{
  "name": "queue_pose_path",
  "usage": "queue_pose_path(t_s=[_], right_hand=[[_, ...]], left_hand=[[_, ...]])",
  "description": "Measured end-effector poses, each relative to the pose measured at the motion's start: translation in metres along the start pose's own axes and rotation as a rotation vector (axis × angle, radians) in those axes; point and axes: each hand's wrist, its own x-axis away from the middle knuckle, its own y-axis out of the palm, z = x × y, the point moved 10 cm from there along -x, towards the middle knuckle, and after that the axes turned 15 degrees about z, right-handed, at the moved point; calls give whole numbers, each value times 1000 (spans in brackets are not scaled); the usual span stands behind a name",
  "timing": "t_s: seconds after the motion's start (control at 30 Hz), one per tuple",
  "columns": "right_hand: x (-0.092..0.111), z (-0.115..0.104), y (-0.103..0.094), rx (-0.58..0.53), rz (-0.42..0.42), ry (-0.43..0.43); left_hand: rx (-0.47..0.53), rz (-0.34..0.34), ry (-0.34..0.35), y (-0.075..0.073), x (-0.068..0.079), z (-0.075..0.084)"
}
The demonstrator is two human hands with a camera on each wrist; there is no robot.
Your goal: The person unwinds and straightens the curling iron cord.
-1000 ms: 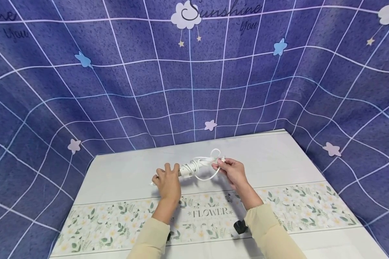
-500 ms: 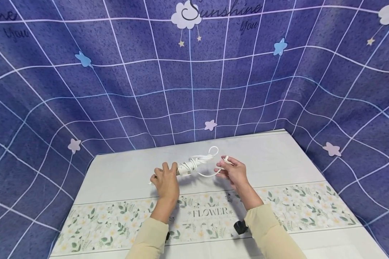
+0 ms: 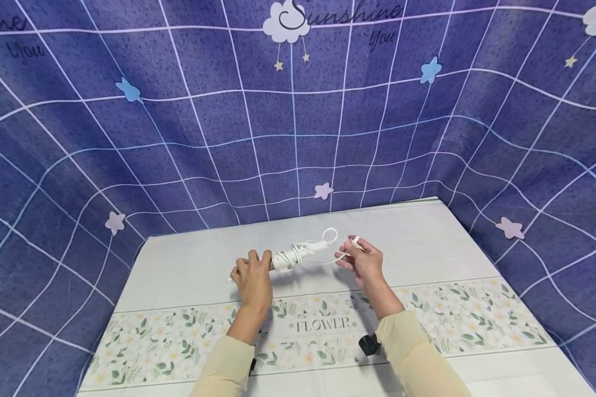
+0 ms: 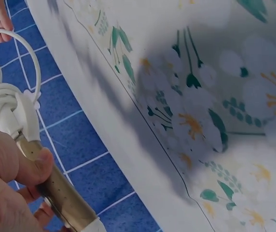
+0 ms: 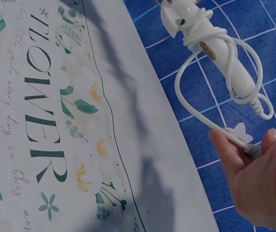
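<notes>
A curling iron [image 3: 287, 259] with a white handle and a gold barrel [image 4: 66, 197] is held above the table, slightly tilted. My left hand [image 3: 255, 282] grips it by the barrel, thumb on top and fingers beneath in the left wrist view. White cord [image 5: 188, 107] winds several times around the handle [image 5: 232, 67] and makes a small loop at its end. Off to the right, my right hand [image 3: 370, 266] pinches the free cord end near the plug, whose white tip shows above the fingers. Between that hand and the handle the cord hangs in a curve.
Beneath both hands lies a white table cover [image 3: 189, 248] with a floral band reading "FLOWER" [image 3: 323, 324]. A blue gridded curtain [image 3: 203, 121] with stars and clouds rises behind and along both sides of the table.
My right hand has moved right, away from the handle's end, drawing the cord end with it. The left hand keeps its grip on the barrel and has barely shifted.
</notes>
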Motion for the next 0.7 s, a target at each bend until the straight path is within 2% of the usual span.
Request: queue_pose_path(t_s=[0.3,0.53,0.7], right_hand=[[-9,-20,-9,-166,61,-47],[-10,-39,-17,-263,87,-122],[-10,-51,-20,-354,83,-164]], left_hand=[[1,-28,100,2,5,1],[-8,-22,137,5,11,-6],[-40,-42,143,9,14,-13]])
